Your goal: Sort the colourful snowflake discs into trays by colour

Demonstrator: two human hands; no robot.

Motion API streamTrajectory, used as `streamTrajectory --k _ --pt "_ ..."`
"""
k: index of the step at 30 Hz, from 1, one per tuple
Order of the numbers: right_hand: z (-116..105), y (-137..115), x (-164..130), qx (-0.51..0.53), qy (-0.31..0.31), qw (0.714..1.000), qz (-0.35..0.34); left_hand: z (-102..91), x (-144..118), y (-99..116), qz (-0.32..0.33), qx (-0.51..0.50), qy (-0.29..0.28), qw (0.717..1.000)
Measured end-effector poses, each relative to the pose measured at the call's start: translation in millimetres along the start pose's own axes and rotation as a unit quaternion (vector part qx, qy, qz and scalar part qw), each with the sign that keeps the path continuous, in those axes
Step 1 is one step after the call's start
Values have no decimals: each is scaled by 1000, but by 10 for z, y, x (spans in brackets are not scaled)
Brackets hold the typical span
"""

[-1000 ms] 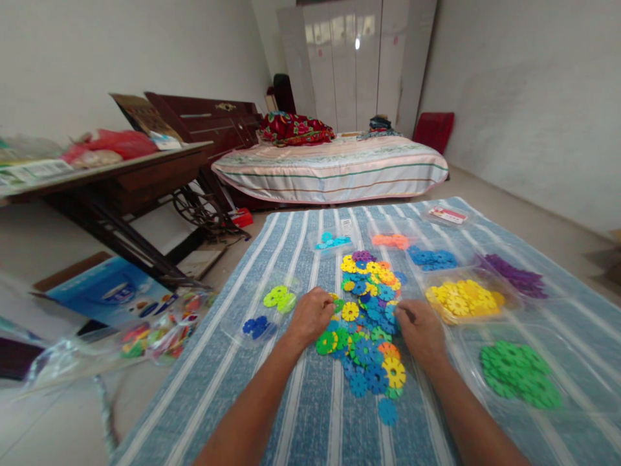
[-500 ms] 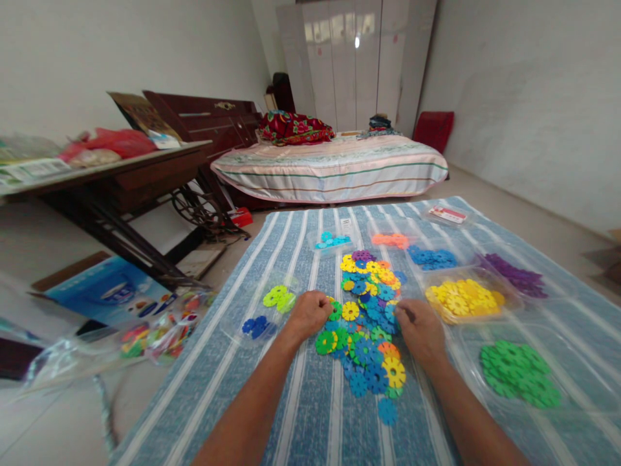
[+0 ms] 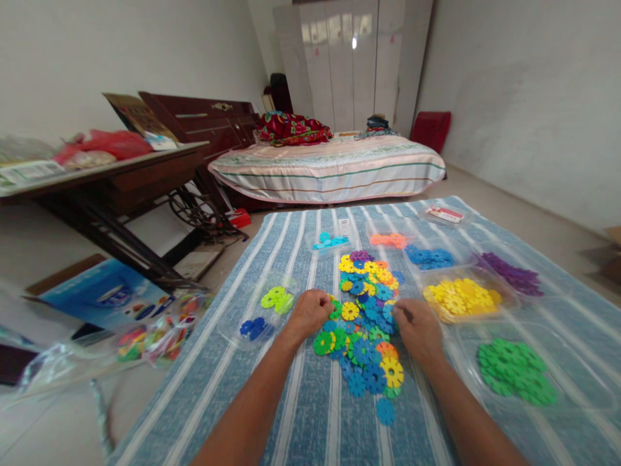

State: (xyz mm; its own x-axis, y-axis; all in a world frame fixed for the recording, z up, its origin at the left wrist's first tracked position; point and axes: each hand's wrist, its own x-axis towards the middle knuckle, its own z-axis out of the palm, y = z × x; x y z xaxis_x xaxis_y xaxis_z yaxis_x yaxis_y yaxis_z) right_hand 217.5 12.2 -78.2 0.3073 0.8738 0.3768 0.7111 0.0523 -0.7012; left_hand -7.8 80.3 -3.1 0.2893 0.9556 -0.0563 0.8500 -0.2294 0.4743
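Observation:
A mixed pile of notched plastic discs (image 3: 366, 353), mostly blue, yellow and green, lies on the striped cloth between my hands. At the pile's left edge is my left hand (image 3: 310, 314), its fingers curled and thumb pressed in, close to a green disc (image 3: 336, 308). My right hand (image 3: 420, 329) is at the right edge with its fingers bent together, near some blue discs. Whatever either hand may hold is hidden by the fingers. One blue disc (image 3: 386, 411) lies apart at the near end of the pile.
Clear tubs of sorted discs surround the pile: yellow (image 3: 460, 298), green (image 3: 515, 370), blue (image 3: 429, 257), purple (image 3: 512, 274), orange (image 3: 388, 240) and light blue (image 3: 330, 242) ones. Lime discs (image 3: 277, 299) and dark blue discs (image 3: 253, 328) sit left. A bed (image 3: 330, 169) stands beyond.
The whole view has shifted very slightly. Both hands stay closed at the edges of the pile, and the discs look unmoved.

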Motion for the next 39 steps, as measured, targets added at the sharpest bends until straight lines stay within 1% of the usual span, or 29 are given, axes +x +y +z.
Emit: streamTrajectory --k 8,14,21,26,32,39 --pt "-7 -14 -1 7 2 1000 -2 26 30 -46 34 39 19 998" --pt "1 5 1 2 2 1000 -5 48 26 -54 25 59 30 998" --pt "-5 -4 3 0 1 1000 1 75 34 -87 32 65 52 996" --pt "-4 -10 0 2 4 1000 0 91 19 -76 47 41 37 997" --pt "-9 -28 -4 2 3 1000 6 114 -4 -29 65 62 30 996" --pt "6 -12 4 -2 -3 1000 4 104 -1 -32 71 55 17 996"
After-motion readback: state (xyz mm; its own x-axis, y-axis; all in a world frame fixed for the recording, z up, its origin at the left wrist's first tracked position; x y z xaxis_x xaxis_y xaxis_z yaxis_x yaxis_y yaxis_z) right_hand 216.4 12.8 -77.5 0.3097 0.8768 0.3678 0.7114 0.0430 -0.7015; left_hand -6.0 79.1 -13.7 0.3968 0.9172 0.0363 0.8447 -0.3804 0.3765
